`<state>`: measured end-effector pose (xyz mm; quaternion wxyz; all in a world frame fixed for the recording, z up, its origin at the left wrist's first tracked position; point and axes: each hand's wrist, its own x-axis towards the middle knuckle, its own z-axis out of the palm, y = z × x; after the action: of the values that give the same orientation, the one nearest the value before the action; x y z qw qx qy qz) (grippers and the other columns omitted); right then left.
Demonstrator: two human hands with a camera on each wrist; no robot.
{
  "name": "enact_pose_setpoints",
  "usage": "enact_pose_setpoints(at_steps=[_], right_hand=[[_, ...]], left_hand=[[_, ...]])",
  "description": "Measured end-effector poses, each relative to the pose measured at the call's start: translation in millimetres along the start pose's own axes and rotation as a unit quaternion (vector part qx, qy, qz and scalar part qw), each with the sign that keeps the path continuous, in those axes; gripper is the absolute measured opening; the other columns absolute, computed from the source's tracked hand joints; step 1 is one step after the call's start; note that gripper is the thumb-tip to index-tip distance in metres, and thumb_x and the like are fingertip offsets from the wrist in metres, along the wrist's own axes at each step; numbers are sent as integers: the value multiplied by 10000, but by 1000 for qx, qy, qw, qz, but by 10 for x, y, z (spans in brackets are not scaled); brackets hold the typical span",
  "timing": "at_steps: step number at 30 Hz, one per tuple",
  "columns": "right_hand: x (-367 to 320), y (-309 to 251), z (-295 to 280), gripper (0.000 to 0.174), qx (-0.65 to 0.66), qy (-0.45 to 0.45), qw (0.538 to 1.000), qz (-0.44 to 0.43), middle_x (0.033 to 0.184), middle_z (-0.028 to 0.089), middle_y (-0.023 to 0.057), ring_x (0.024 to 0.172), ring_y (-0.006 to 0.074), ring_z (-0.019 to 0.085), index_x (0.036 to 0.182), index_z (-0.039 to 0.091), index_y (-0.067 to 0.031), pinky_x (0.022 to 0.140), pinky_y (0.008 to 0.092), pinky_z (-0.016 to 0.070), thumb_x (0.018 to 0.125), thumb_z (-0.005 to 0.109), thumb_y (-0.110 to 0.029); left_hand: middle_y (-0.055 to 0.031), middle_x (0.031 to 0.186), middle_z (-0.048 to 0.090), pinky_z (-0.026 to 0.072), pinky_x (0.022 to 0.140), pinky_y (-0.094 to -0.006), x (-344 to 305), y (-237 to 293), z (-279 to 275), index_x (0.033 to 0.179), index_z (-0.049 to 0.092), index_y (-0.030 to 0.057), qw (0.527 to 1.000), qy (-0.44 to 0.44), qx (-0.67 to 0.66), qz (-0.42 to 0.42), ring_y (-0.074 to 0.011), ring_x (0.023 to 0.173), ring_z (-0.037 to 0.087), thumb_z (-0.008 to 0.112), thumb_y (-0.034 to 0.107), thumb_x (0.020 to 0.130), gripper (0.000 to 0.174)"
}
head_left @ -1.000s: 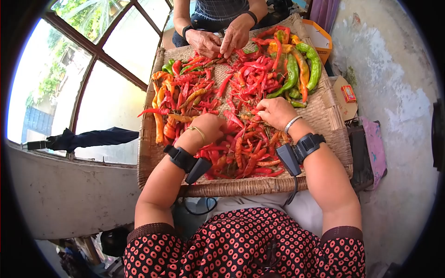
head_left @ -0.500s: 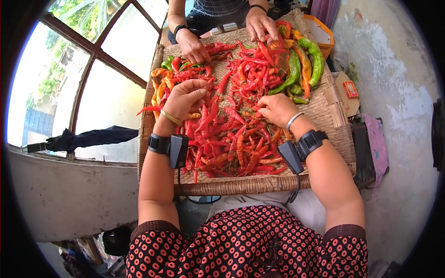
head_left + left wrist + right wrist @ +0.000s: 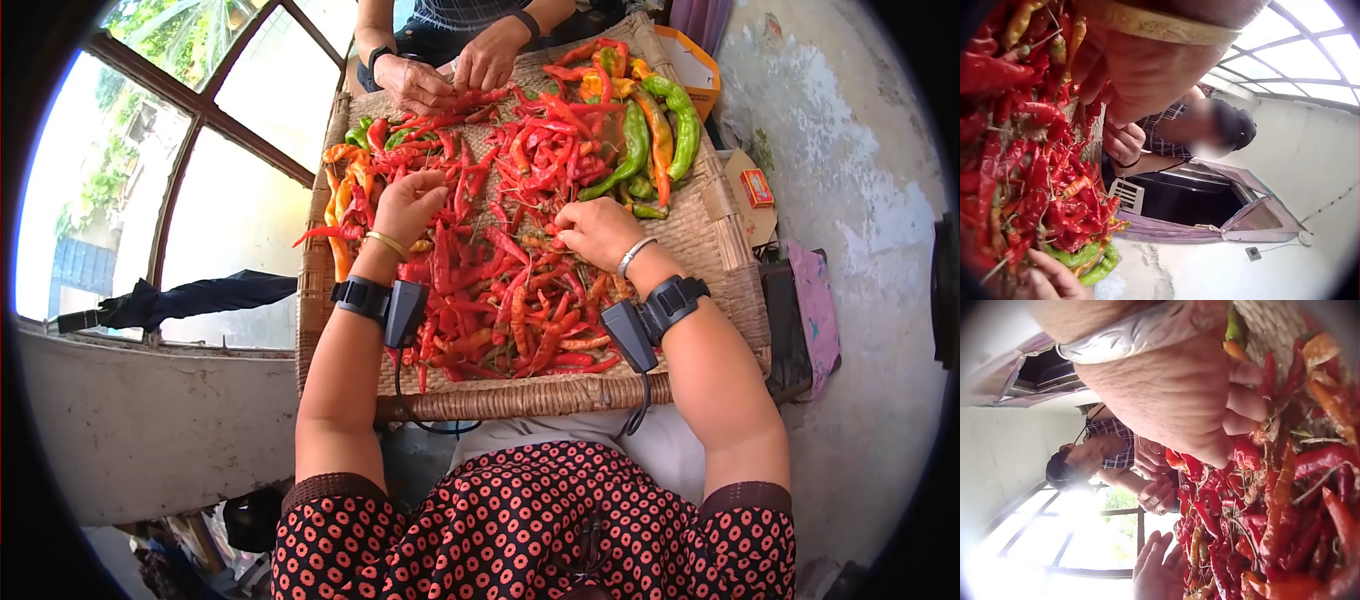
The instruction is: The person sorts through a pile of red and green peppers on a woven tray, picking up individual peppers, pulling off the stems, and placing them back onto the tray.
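Red chili peppers (image 3: 500, 320) are heaped over a woven tray (image 3: 440, 404). My left hand (image 3: 408, 208) is above the left part of the heap, its fingers loosely bent. The right wrist view shows the same left hand (image 3: 1159, 575) with fingers apart and nothing between them. My right hand (image 3: 600, 234) stays low at the middle of the heap, fingers curled around chili stems. In the right wrist view those fingers (image 3: 1247, 400) dip in among dried red chilies (image 3: 1288, 494); part of the grip is hidden behind the palm.
Across the tray another person's hands (image 3: 420, 85) work at red chilies. Long green peppers (image 3: 682, 130) lie at the far right, orange ones (image 3: 340, 190) at the left. A folded umbrella (image 3: 210, 295) rests by the window; a small red box (image 3: 756, 188) sits right of the tray.
My left hand lifted from the near heap and moved forward and left. Red chilies now show where it was. My right hand kept its place. The other person's hands parted, then came together again.
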<state>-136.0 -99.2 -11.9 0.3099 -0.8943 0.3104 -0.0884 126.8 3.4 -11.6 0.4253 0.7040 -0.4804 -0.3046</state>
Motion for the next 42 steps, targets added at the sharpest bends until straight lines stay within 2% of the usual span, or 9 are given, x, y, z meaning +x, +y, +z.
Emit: enact_pose_setpoints(at_steps=[2, 3, 8, 15, 25, 28, 31, 33, 42], right_hand=[[4, -1, 7, 192, -7, -14, 1000, -6, 816, 613, 128, 796, 293, 579, 834, 630, -111, 718, 390, 453, 712, 574, -248], [8, 5, 14, 192, -7, -15, 1000, -5, 816, 613, 128, 796, 293, 579, 834, 630, -111, 718, 390, 453, 712, 574, -248], [-1, -7, -5, 187, -12, -19, 1000, 0, 819, 613, 130, 800, 295, 578, 834, 632, -117, 717, 393, 454, 716, 569, -247], [-3, -2, -11, 199, -31, -38, 999, 7, 845, 612, 132, 823, 293, 576, 858, 627, -109, 739, 391, 452, 723, 571, -244], [-1, 26, 14, 224, -41, -15, 999, -23, 790, 614, 137, 763, 288, 585, 857, 618, -68, 698, 367, 460, 713, 572, -233], [-10, 23, 20, 225, -47, -12, 998, -29, 791, 614, 137, 765, 287, 585, 858, 619, -69, 699, 367, 460, 713, 573, -235], [-8, 25, 21, 226, -48, -14, 998, -30, 793, 614, 137, 769, 285, 585, 859, 619, -71, 700, 366, 460, 712, 575, -237], [-4, 23, 17, 226, -46, -16, 998, -29, 795, 614, 137, 770, 285, 585, 860, 619, -72, 700, 367, 460, 711, 576, -237], [-24, -23, -26, 214, -57, -22, 998, -16, 794, 612, 136, 779, 296, 580, 849, 616, -76, 700, 376, 458, 715, 573, -238]], left_hand=[[-67, 778, 616, 463, 636, -239, -20, -103, 164, 972, 587, 15, 975, 13, 211, 69, -124, 716, 578, 599, 162, 770, 251], [-146, 883, 606, 465, 711, -336, -55, 15, 246, 952, 594, 61, 958, 21, 276, 72, -262, 798, 588, 608, 228, 727, 280], [-107, 998, 558, 458, 727, -379, -102, 53, 398, 1040, 557, 136, 896, 24, 441, 47, -264, 880, 560, 563, 265, 749, 319], [-66, 1007, 551, 459, 729, -373, -77, 39, 409, 935, 613, 143, 872, -89, 473, 94, -257, 869, 562, 513, 289, 770, 241], [-172, 1093, 518, 445, 777, -334, 75, -141, 280, 1000, 591, 56, 982, 69, 138, 106, -280, 955, 530, 643, 162, 687, 334], [-162, 1066, 534, 449, 755, -315, 8, -80, 328, 993, 590, 51, 953, 31, 246, 176, -262, 940, 535, 635, 161, 699, 317], [-108, 962, 577, 452, 708, -295, -167, 375, 477, 959, 596, 48, 945, -255, 204, -14, -197, 823, 564, 638, 137, 705, 273], [-115, 906, 569, 445, 731, -327, -252, 312, 563, 986, 590, 81, 912, -252, 245, 210, -254, 844, 549, 618, 131, 688, 304], [-83, 789, 547, 452, 693, -325, -281, 314, 569, 849, 620, 81, 893, -191, 335, 230, -240, 755, 550, 582, 88, 676, 178]])
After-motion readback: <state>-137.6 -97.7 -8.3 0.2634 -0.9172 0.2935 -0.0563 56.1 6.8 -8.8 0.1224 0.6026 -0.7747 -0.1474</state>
